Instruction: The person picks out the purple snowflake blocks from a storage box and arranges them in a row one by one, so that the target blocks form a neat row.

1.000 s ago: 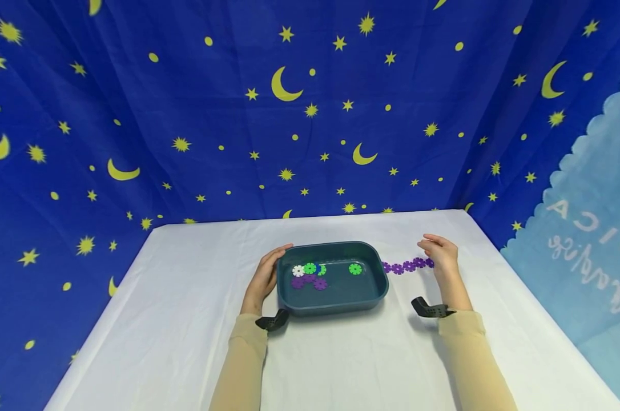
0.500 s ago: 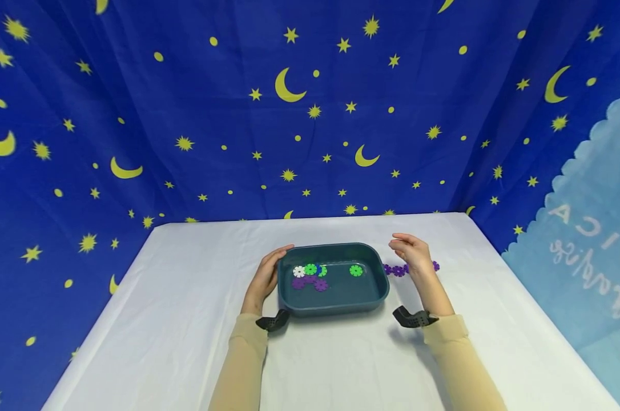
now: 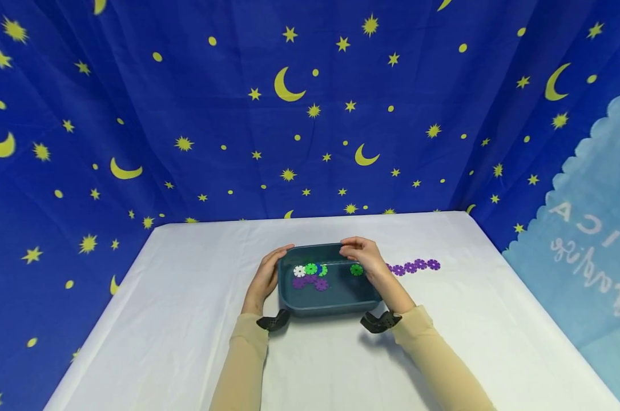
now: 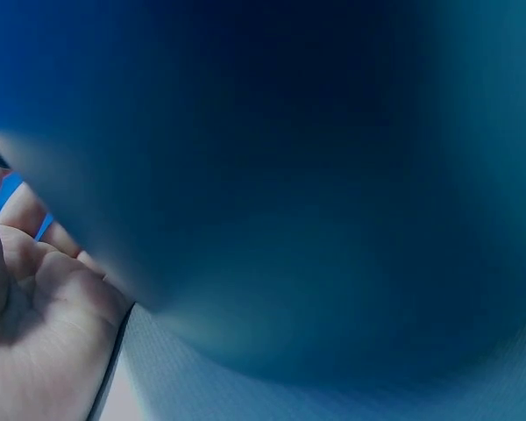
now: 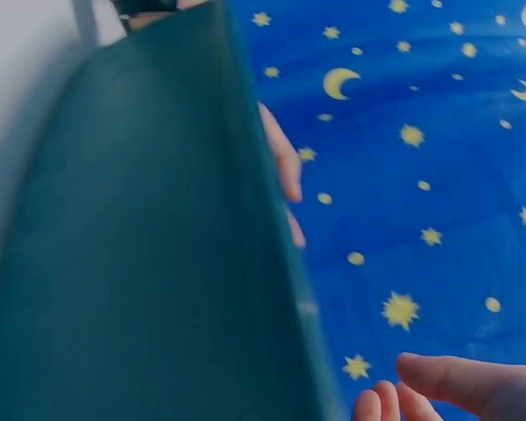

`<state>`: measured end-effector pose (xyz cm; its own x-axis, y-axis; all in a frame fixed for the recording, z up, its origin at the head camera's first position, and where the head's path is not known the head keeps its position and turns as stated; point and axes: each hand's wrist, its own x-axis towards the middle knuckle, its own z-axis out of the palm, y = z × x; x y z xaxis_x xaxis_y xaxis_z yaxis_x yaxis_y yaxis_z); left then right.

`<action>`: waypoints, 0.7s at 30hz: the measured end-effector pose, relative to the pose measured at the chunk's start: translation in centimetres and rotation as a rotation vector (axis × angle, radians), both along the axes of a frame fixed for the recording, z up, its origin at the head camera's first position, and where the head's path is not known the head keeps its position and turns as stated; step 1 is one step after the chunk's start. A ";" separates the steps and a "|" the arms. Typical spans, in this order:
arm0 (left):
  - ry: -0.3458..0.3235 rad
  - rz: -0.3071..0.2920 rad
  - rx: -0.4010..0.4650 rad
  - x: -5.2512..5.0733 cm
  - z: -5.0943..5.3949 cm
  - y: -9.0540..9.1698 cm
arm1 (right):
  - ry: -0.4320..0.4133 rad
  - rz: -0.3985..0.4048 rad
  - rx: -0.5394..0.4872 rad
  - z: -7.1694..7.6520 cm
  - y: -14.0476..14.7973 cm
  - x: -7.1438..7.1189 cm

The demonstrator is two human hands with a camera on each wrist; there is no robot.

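The tray looks smooth, faintly glossy plastic, the purple discs plastic, the tablecloth matt cloth.

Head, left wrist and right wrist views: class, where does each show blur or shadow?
Head view: mostly crisp, with a soft shadow on the white tablecloth below the right wrist's black device; left wrist view: the bin is a dark blur, the left hand clearer; right wrist view: the bin's side looks soft, the starry curtain sharper.

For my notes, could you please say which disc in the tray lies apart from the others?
The green disc on the tray's right side; the other visible discs cluster at left.
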<state>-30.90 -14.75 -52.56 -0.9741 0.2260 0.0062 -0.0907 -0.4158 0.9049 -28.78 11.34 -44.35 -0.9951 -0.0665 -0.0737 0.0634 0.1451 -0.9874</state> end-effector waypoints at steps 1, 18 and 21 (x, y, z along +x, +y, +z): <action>-0.002 0.006 -0.002 0.0 0.0 0.0 | -0.004 0.019 0.021 -0.2 -0.4 0.0; 0.072 0.000 -0.024 0.1 -0.5 0.0 | 0.028 0.180 0.161 -3.3 -3.2 -0.1; 0.024 0.013 -0.039 0.0 -0.3 0.0 | 0.028 0.213 0.171 -3.5 -3.4 -0.1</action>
